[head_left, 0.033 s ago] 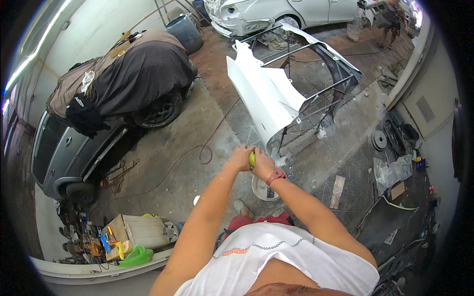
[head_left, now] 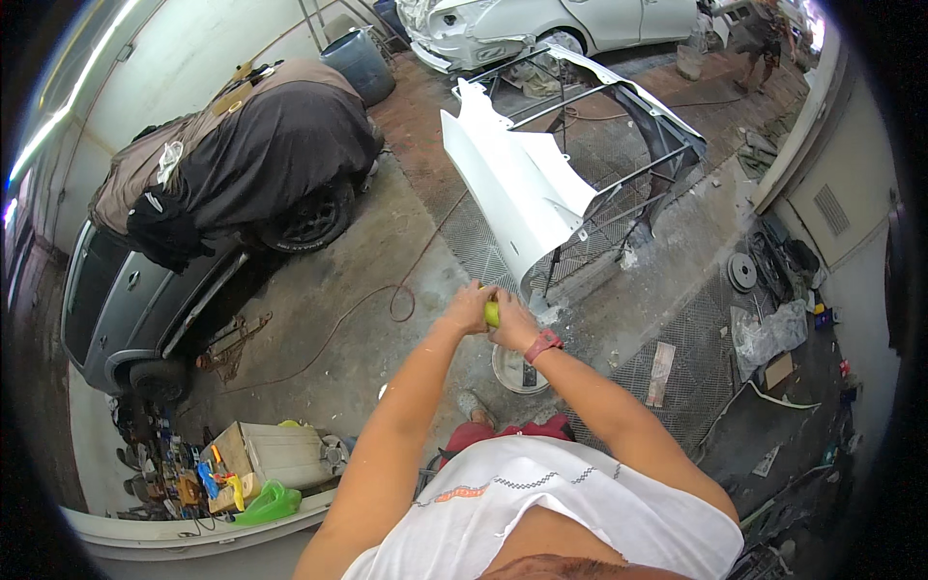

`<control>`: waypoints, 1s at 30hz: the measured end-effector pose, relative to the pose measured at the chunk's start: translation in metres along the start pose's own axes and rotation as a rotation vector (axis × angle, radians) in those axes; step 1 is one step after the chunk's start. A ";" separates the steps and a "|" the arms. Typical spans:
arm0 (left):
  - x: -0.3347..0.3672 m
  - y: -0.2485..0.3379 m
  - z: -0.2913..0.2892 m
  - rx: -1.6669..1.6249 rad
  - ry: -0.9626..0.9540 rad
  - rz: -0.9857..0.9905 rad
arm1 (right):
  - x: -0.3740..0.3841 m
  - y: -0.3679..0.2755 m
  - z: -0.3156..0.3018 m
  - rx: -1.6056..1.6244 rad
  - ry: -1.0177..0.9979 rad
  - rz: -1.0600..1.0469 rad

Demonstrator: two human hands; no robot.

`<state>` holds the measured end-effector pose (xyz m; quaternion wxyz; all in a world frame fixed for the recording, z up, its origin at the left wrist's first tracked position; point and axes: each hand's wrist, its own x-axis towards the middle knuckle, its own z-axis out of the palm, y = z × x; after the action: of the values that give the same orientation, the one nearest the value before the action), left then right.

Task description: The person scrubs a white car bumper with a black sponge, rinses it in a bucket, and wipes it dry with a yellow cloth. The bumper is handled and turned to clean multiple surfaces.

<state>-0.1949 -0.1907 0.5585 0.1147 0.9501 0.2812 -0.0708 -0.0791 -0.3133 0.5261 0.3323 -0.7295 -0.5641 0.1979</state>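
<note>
My left hand (head_left: 467, 308) and my right hand (head_left: 515, 327) meet in front of me, fingers closed around a small yellow-green rounded thing (head_left: 492, 314). Its kind is hard to make out, since the fingers cover much of it. A red watch (head_left: 543, 345) circles my right wrist. Just beyond my hands is the near end of a white car fender (head_left: 512, 184), resting on a black metal stand (head_left: 619, 193). Below my right hand, a round bucket (head_left: 519, 375) stands on the floor, partly hidden by my wrist.
At the left sits a grey car (head_left: 145, 300), partly draped with a dark cover (head_left: 280, 145). A white car (head_left: 619, 24) stands at the back, with a person (head_left: 764, 48) at far right. A thin hose (head_left: 338, 333) crosses the floor. Clear plastic sheeting (head_left: 768, 333) lies at right.
My fingers have shifted slightly around the yellow-green thing, and its visible part looks a little different. Both hands stay closed on it in nearly the same place.
</note>
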 end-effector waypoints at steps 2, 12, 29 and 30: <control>-0.005 -0.005 -0.015 -0.145 0.163 0.139 | 0.000 0.003 -0.021 0.067 -0.003 -0.174; -0.017 0.043 -0.121 -0.198 0.479 0.498 | -0.002 0.000 -0.101 1.713 -0.295 0.327; -0.009 0.030 -0.178 0.375 0.344 1.024 | -0.010 -0.069 -0.095 1.404 -0.652 0.293; -0.009 0.025 -0.171 0.385 0.289 0.965 | -0.004 -0.065 -0.084 1.324 -0.595 0.277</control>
<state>-0.1768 -0.1713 0.7299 -0.0819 0.9753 -0.1922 0.0712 -0.0696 -0.3300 0.6312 0.5078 -0.3565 -0.2955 0.7264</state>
